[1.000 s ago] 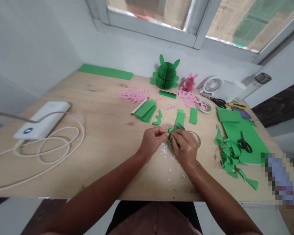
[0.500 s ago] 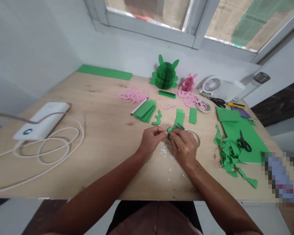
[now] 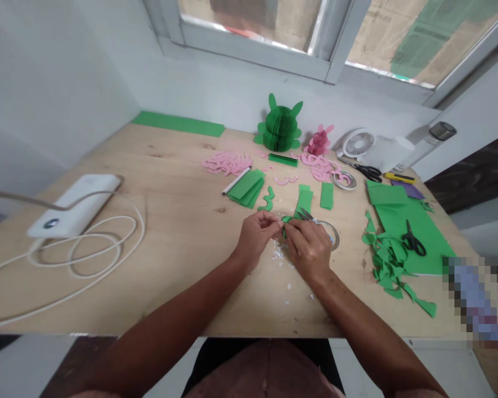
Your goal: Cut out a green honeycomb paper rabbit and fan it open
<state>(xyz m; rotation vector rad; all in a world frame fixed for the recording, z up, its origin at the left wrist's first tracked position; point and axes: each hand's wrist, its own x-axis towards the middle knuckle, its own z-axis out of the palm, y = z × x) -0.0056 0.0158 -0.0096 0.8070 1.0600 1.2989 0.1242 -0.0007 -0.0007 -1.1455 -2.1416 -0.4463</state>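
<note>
My left hand (image 3: pixel 257 232) and my right hand (image 3: pixel 307 243) meet over the middle of the table. Between their fingertips is a small green paper piece (image 3: pixel 286 219), mostly covered, with both hands pinching it. Blades of scissors (image 3: pixel 304 214) poke out just beyond my right fingers; the rest is hidden. A roll of tape (image 3: pixel 336 235) lies against the right side of that hand. Tiny white scraps (image 3: pixel 279 253) are scattered beneath my hands. Beyond them lie a wavy green cutout (image 3: pixel 268 198) and green paper strips (image 3: pixel 304 200).
Folded green paper (image 3: pixel 247 189), pink cutouts (image 3: pixel 227 162), a green paper figure (image 3: pixel 280 128) and a pink one (image 3: pixel 318 141) stand or lie farther back. On the right are green offcuts (image 3: pixel 388 260) and black-handled scissors (image 3: pixel 413 242). A white power bank (image 3: pixel 74 204) with looped cable is left.
My right hand has shifted slightly left, and its fingers cover the green paper piece a little differently. Both hands keep pinching it. The other things stay in place.
</note>
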